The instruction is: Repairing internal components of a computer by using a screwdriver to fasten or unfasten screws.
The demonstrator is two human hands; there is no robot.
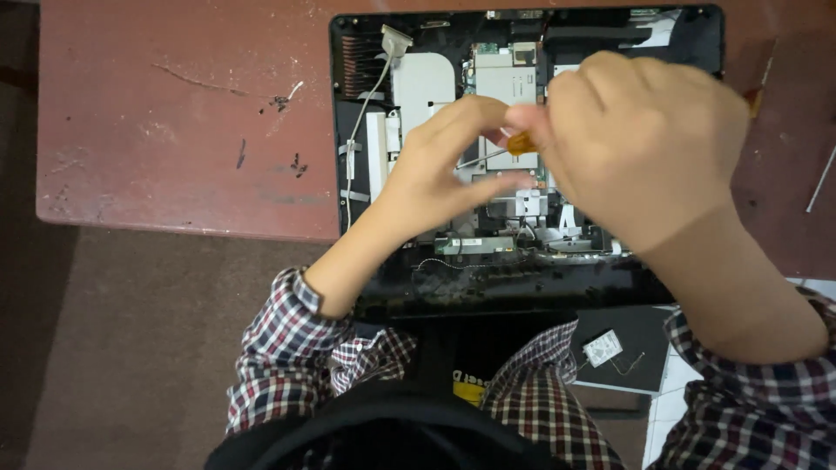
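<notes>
plaid sleeves [287, 348] in red, white and dark checks are seen nearest the camera, at the bottom of the view, with a dark garment between them. just beyond the right sleeve, a small flat dark panel [623, 348] is seen below the table's near edge, and a small pale card with a thin wire [603, 347] is laid on it. past these, an opened computer case [522, 287] with a black frame is laid flat on the reddish, scratched table [174, 130], its near edge overhanging the table's near edge. silver metal plates, a green board and a grey cable are exposed inside it. over the middle of the case, the left hand [440, 165] is curled, with thumb and forefinger pressed together around the thin metal shaft of a screwdriver [514, 144]. the right hand [644, 139] is closed into a fist around the orange handle of that screwdriver, just beside the left fingertips and touching them. the tip of the shaft is hidden behind the left hand. toward the table's far right corner, a thin pale rod [821, 178] is laid near the right edge.
</notes>
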